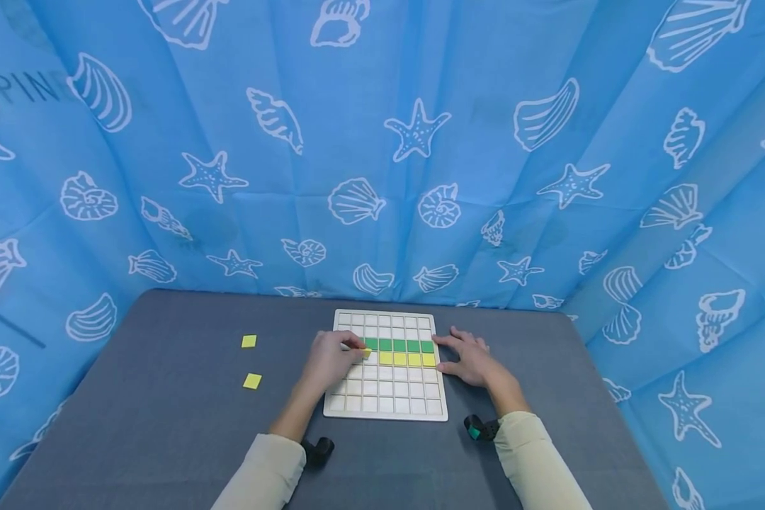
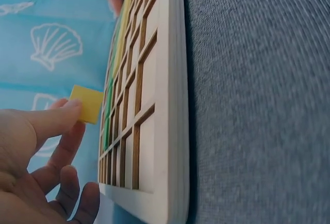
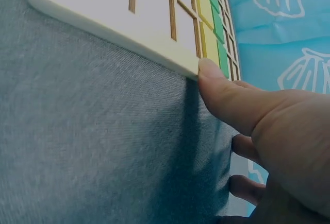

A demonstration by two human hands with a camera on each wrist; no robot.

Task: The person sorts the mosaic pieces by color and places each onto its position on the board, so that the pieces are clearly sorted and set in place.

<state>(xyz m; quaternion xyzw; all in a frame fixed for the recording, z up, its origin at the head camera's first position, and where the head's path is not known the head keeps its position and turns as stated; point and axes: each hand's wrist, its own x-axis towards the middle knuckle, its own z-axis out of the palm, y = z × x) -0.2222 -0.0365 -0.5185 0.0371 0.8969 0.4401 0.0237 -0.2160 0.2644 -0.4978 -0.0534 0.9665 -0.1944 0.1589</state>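
Observation:
Between thumb and forefinger, my left hand pinches a small yellow square tile. It holds the tile over the left part of a white wooden grid board, just off the surface in the left wrist view. Green tiles fill cells of one row, and yellow tiles lie in the row below, toward the right side. At the board's right edge rests my right hand. Its thumb touches the rim in the right wrist view, with the other fingers loosely spread.
Two loose yellow tiles, one farther and one nearer, lie left of the board on the grey cloth-covered table. A blue curtain with shell prints hangs behind the table. Dark wrist devices sit at both sleeves.

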